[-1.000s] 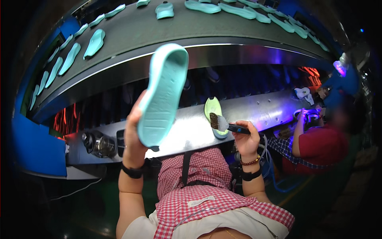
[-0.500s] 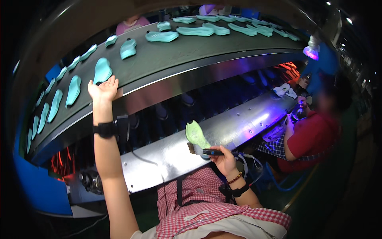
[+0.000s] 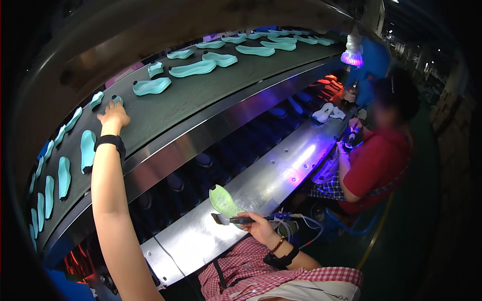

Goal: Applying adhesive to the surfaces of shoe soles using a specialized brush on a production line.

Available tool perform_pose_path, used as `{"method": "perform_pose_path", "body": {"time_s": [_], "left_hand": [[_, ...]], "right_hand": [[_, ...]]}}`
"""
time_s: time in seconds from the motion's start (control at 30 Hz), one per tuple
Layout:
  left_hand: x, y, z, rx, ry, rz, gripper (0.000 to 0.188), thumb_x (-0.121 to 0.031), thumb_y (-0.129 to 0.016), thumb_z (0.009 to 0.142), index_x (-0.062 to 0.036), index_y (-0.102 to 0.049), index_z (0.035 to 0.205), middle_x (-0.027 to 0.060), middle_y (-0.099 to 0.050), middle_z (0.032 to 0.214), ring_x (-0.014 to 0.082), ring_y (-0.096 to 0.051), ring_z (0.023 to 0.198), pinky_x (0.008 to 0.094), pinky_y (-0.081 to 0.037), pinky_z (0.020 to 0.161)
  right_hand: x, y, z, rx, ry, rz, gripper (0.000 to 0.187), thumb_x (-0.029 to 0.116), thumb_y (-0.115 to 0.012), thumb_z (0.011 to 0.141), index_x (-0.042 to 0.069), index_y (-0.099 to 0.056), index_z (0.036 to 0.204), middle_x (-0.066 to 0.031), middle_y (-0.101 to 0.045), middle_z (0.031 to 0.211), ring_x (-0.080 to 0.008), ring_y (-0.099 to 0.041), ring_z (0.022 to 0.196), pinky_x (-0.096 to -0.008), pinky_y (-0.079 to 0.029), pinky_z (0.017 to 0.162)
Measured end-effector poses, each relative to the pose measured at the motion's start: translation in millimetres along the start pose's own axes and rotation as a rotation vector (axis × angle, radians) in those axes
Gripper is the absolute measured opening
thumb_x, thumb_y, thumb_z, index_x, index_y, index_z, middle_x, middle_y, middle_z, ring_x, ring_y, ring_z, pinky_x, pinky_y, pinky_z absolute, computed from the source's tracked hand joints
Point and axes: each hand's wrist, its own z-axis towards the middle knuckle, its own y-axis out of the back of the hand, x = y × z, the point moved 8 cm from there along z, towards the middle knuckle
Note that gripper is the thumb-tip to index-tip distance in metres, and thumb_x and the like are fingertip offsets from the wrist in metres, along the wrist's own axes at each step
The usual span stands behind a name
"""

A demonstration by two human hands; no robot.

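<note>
My left hand [image 3: 114,118] reaches out over the dark conveyor belt. Its fingers are spread and come down on the near end of a teal shoe sole [image 3: 117,99], partly hiding it. Another teal sole [image 3: 88,149] with a dark end lies on the belt just nearer to me. My right hand [image 3: 261,230] is closed round a flat brush [image 3: 232,219] with a dark handle, its bristles pointing left. Beside the brush a light green sole [image 3: 224,199] rests on the metal bench, its lower end partly hidden by brush and hand.
More teal soles [image 3: 193,68] lie along the belt [image 3: 201,83]. The metal bench [image 3: 193,243] runs below it. At right a co-worker in red [image 3: 381,165] sits under a purple-lit lamp [image 3: 352,52], near white soles [image 3: 324,113]. Thin hoses [image 3: 309,223] lie beside my right hand.
My left hand has left the nearer teal sole and gone farther over the belt to another one, palm turned down. The belt's soles and the whole view have shifted. The brush remains in my right hand.
</note>
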Motion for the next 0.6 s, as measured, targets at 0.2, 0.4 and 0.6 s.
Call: {"method": "perform_pose_path", "body": {"time_s": [0.2,0.4,0.6], "left_hand": [[17,-31,13,0.221,0.188,0.059,0.074,-0.023,-0.062,0.068,-0.01,-0.028,0.133,0.0087,-0.028,0.137,0.0239,-0.027,0.127,0.0529,-0.019,0.1],[23,-36,34,0.182,-0.119,0.192,0.038,-0.02,-0.068,0.062,-0.0016,-0.063,0.095,0.0164,-0.059,0.103,0.0295,-0.056,0.098,0.0389,-0.046,0.08],[-16,10,-70,0.042,-0.405,0.277,0.024,-0.02,-0.06,0.069,-0.0001,-0.064,0.083,0.0164,-0.062,0.09,0.0298,-0.058,0.089,0.0367,-0.047,0.075]], "right_hand": [[-1,39,-13,-0.111,-0.025,0.049,0.033,0.023,-0.042,0.088,-0.002,-0.053,0.106,-0.0122,-0.057,0.103,-0.016,-0.054,0.079,-0.0253,-0.042,0.069],[-5,33,-11,-0.114,-0.068,0.025,0.034,0.022,-0.043,0.088,-0.005,-0.051,0.107,-0.0137,-0.056,0.104,-0.0164,-0.054,0.079,-0.0254,-0.041,0.066],[5,11,-6,-0.048,-0.01,0.014,0.035,0.02,-0.043,0.088,-0.003,-0.047,0.113,-0.0165,-0.054,0.109,-0.0204,-0.056,0.083,-0.0304,-0.045,0.076]]}}
